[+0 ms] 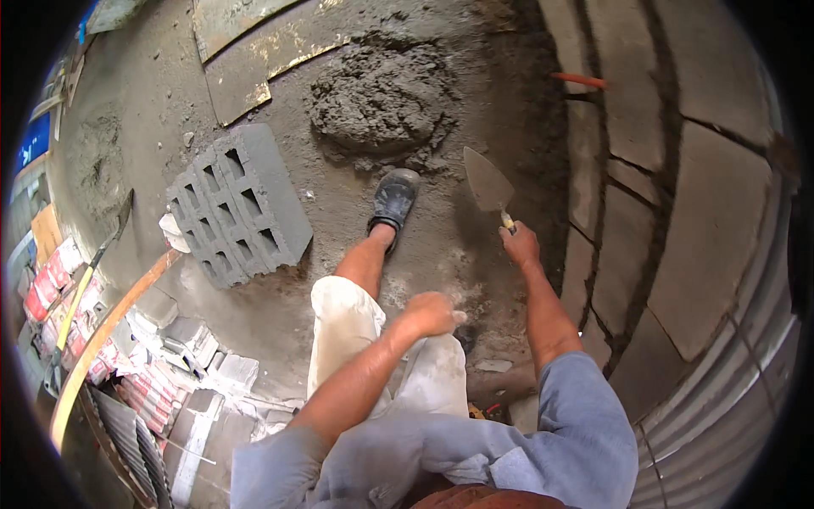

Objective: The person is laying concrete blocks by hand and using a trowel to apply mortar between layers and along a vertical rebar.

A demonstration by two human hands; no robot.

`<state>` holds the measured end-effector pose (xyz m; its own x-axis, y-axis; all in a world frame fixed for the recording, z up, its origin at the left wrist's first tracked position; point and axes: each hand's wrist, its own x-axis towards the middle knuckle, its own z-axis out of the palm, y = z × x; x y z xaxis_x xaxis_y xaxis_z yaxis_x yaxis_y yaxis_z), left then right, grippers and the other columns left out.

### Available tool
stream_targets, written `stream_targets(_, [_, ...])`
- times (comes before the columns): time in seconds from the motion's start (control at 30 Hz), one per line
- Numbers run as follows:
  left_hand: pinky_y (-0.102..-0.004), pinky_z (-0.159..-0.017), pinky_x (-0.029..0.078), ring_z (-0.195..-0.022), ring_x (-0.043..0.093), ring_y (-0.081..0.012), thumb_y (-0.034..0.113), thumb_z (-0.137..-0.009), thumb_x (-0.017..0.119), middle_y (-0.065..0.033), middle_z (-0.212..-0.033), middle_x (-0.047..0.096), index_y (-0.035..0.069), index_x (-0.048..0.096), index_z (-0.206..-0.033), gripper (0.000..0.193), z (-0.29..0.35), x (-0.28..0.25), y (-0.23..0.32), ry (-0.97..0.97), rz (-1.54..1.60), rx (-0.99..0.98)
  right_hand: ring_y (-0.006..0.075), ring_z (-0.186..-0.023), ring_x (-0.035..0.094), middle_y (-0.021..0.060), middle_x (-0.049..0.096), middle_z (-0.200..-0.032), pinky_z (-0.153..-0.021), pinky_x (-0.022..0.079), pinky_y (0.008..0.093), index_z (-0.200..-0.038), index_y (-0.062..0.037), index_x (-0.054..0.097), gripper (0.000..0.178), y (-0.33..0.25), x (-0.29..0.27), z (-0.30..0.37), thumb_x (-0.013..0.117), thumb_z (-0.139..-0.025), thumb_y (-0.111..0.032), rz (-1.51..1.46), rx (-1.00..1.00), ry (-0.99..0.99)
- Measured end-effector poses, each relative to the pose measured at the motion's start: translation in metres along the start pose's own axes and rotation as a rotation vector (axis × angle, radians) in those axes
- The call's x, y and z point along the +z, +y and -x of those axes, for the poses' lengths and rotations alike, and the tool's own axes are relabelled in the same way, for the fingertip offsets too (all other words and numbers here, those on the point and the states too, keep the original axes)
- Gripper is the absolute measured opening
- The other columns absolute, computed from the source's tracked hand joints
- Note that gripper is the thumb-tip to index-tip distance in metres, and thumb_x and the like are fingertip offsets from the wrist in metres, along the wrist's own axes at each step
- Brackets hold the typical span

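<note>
My right hand grips the handle of a pointed masonry trowel, its blade aimed up toward a heap of wet grey mortar on the floor. My left hand rests closed on my right knee, over light shorts, holding nothing that I can see. My left foot in a dark shoe stands just below the mortar heap. To the right rises a wall of grey concrete blocks with dark mortar joints.
A hollow concrete block lies on the floor at left. A long-handled shovel leans at far left near stacked bags and broken blocks. Corrugated metal sheet stands at lower right. Flat boards lie beyond the mortar.
</note>
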<state>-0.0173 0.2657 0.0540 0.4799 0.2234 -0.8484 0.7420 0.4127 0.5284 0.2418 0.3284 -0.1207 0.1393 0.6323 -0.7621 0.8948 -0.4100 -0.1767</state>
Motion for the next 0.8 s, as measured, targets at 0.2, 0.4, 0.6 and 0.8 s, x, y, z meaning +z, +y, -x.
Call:
stream_targets(0.2, [-0.0496, -0.092, 0.049, -0.108, 0.064, -0.0396, 0.040, -0.093, 0.057, -0.0243, -0.111, 0.068, 0.006, 0.056, -0.136, 0.055, -0.013, -0.028, 0.000, -0.056, 0.015, 0.023, 0.0416, -0.099, 0.065, 0.0208, 0.070, -0.104, -0.084, 0.051, 0.0495, -0.108, -0.0046, 0.068, 0.043, -0.175, 0.041, -0.129, 0.063, -0.085, -0.041, 0.075, -0.205, -0.079])
stream_targets(0.4, [-0.0496, -0.089, 0.051, -0.104, 0.066, -0.0395, 0.038, -0.090, 0.060, -0.0230, -0.106, 0.070, 0.005, 0.062, -0.126, 0.049, -0.025, -0.030, -0.009, -0.044, -0.004, 0.031, 0.0437, -0.095, 0.065, 0.0280, 0.068, -0.098, -0.084, 0.050, 0.0492, -0.099, 0.0020, 0.068, 0.046, -0.235, 0.060, -0.121, 0.065, -0.083, -0.041, -0.152, -0.269, -0.097])
stream_targets(0.6, [-0.0484, -0.094, 0.050, -0.109, 0.065, -0.0376, 0.037, -0.088, 0.056, -0.0200, -0.113, 0.069, 0.007, 0.069, -0.113, 0.042, -0.041, -0.015, -0.001, -0.189, -0.044, 0.097, 0.0419, -0.092, 0.066, 0.0239, 0.069, -0.093, -0.079, 0.051, 0.0504, -0.095, -0.0019, 0.067, 0.040, -0.205, -0.013, -0.067, 0.067, -0.084, -0.040, -0.117, -0.234, 0.031])
stream_targets(0.8, [-0.0395, -0.080, 0.051, -0.083, 0.068, -0.0275, 0.030, -0.089, 0.060, -0.0154, -0.094, 0.069, 0.000, 0.070, -0.100, 0.033, 0.003, -0.003, -0.047, -0.203, 0.322, 0.184, 0.0420, -0.092, 0.067, 0.0225, 0.070, -0.095, -0.082, 0.053, 0.0498, -0.095, -0.0054, 0.070, 0.038, -0.222, -0.117, 0.069, 0.065, -0.078, -0.039, -0.238, -0.313, -0.078])
